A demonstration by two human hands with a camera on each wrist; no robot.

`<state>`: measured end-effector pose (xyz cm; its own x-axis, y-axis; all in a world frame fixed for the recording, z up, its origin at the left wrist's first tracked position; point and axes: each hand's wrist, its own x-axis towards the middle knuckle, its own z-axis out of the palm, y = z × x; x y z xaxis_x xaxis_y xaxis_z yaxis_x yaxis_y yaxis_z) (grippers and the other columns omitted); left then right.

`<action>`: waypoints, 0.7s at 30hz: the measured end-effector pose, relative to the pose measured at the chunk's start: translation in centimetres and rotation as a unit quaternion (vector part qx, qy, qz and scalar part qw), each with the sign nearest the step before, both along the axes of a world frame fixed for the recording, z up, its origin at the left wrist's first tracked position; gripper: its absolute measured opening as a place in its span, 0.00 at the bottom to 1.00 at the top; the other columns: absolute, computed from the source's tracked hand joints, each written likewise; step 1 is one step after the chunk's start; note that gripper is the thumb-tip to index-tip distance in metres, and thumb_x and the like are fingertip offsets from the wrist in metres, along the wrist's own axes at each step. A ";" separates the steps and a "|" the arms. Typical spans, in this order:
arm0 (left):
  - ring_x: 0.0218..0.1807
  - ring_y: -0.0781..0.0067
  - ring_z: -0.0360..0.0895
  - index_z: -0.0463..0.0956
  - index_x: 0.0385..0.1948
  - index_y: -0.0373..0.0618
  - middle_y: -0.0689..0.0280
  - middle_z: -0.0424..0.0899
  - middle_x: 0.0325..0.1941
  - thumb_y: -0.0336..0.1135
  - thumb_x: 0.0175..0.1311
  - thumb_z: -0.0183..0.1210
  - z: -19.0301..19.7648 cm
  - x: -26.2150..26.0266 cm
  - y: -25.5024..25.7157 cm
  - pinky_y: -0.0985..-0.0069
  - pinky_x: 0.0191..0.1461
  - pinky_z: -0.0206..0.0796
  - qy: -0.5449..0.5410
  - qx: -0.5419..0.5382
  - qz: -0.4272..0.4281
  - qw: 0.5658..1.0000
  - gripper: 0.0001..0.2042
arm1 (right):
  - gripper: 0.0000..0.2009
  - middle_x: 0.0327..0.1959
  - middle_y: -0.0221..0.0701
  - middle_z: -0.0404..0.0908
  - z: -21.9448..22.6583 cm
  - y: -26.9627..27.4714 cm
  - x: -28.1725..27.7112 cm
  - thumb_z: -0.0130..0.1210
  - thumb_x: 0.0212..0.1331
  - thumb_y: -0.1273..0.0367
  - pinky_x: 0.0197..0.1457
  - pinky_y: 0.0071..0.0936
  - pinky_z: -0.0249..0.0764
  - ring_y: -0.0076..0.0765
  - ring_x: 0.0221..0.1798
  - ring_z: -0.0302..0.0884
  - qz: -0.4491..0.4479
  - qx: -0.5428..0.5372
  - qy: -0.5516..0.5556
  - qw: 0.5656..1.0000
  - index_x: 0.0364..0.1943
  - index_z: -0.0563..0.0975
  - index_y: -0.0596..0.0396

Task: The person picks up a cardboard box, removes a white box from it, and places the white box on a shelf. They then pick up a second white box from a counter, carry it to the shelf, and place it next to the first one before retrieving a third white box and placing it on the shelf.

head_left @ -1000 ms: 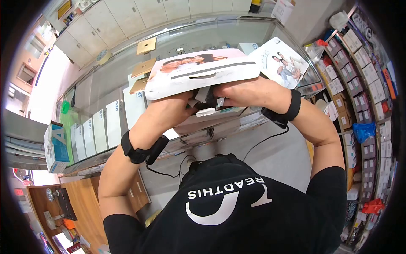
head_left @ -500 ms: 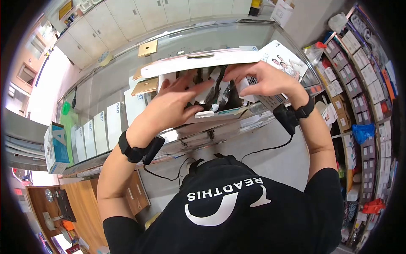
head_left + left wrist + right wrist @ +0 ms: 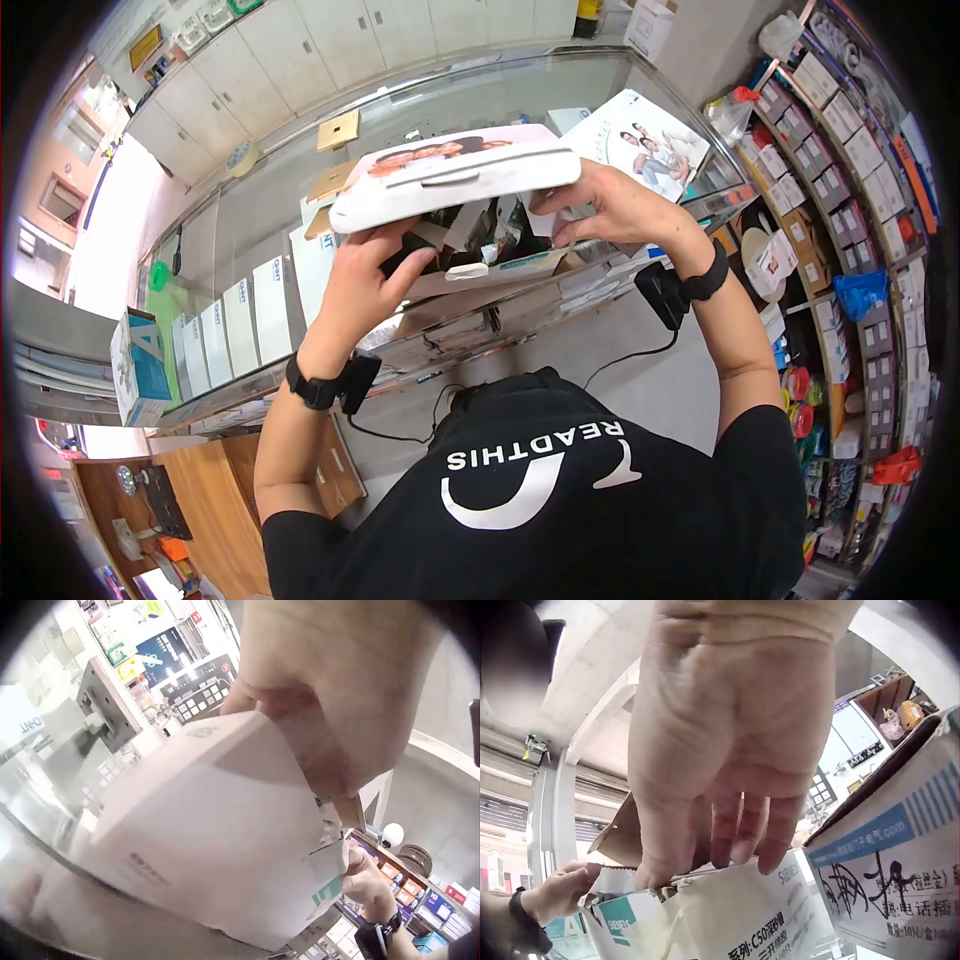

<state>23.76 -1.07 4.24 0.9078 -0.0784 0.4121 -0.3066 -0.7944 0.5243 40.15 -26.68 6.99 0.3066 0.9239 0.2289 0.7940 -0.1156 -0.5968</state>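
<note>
A white cardboard box with a teal Siemens label stands at the front of the glass counter. Its lid, printed with people, is tipped partly over the opening. Inside lie dark and clear plastic packets. My left hand is at the box's left side, fingers partly hidden beneath the lid and thumb spread toward the front rim. At the right end, my right hand touches the box, its fingers reaching under the lid's corner. In the right wrist view, the right fingers extend straight down behind the rim.
A second carton with handwriting stands close on the right. White boxes line the counter's left, with gold plates behind. A box with a family photo lies at the back right. Stocked shelves stand right.
One second ago both hands were together inside the box. They have since moved apart to its two ends. The lid swung up, then tipped back toward the body.
</note>
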 end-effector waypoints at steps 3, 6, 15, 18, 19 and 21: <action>0.60 0.51 0.62 0.71 0.50 0.40 0.51 0.66 0.58 0.39 0.47 0.62 -0.6 -1.2 0.0 0.64 0.59 0.59 -0.028 0.031 0.040 0.998 0.26 | 0.18 0.47 0.38 0.73 -1.1 -1.2 -0.2 0.65 0.38 0.67 0.52 0.32 0.68 0.41 0.49 0.71 0.004 0.001 -0.062 0.998 0.38 0.79 0.55; 0.63 0.46 0.57 0.68 0.52 0.37 0.49 0.64 0.59 0.34 0.45 0.62 -2.2 -1.4 -0.2 0.62 0.62 0.56 -0.038 -0.005 0.048 0.998 0.28 | 0.21 0.51 0.38 0.72 -3.4 -1.3 -1.4 0.63 0.37 0.68 0.54 0.34 0.67 0.43 0.52 0.70 0.010 0.113 -0.106 0.988 0.41 0.78 0.56; 0.59 0.54 0.66 0.72 0.49 0.38 0.53 0.69 0.57 0.26 0.44 0.62 -2.6 -0.7 -0.9 0.67 0.58 0.63 -0.088 -0.067 0.081 0.991 0.24 | 0.16 0.47 0.36 0.77 -5.4 -0.5 -3.2 0.60 0.40 0.74 0.55 0.32 0.68 0.42 0.53 0.70 -0.083 0.196 -0.126 0.969 0.39 0.78 0.60; 0.55 0.56 0.71 0.75 0.45 0.37 0.54 0.73 0.53 0.26 0.43 0.63 -3.9 -1.2 0.2 0.68 0.56 0.64 -0.126 -0.039 0.071 0.989 0.21 | 0.13 0.46 0.37 0.78 -6.0 -1.0 -3.5 0.60 0.43 0.75 0.55 0.32 0.68 0.43 0.51 0.72 -0.081 0.213 -0.136 0.964 0.37 0.78 0.62; 0.53 0.56 0.73 0.76 0.42 0.37 0.55 0.75 0.51 0.26 0.43 0.64 -4.4 -1.0 0.6 0.69 0.54 0.65 -0.175 0.029 0.069 0.982 0.19 | 0.12 0.45 0.37 0.78 -6.0 -0.8 -3.4 0.60 0.44 0.75 0.55 0.32 0.68 0.42 0.50 0.73 -0.074 0.224 -0.165 0.958 0.36 0.79 0.62; 0.51 0.58 0.74 0.78 0.36 0.36 0.56 0.77 0.46 0.27 0.43 0.65 -3.8 -1.5 0.0 0.70 0.52 0.67 -0.182 0.050 0.079 0.979 0.15 | 0.11 0.43 0.37 0.79 -6.1 -0.8 -4.3 0.59 0.44 0.76 0.54 0.31 0.69 0.42 0.49 0.74 -0.084 0.244 -0.154 0.954 0.35 0.79 0.62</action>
<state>22.25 -1.12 0.46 0.7057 -0.0055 0.7085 -0.3278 -0.8891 0.3196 35.88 -27.44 0.85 0.2902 0.6272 0.7228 0.9349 -0.0246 -0.3540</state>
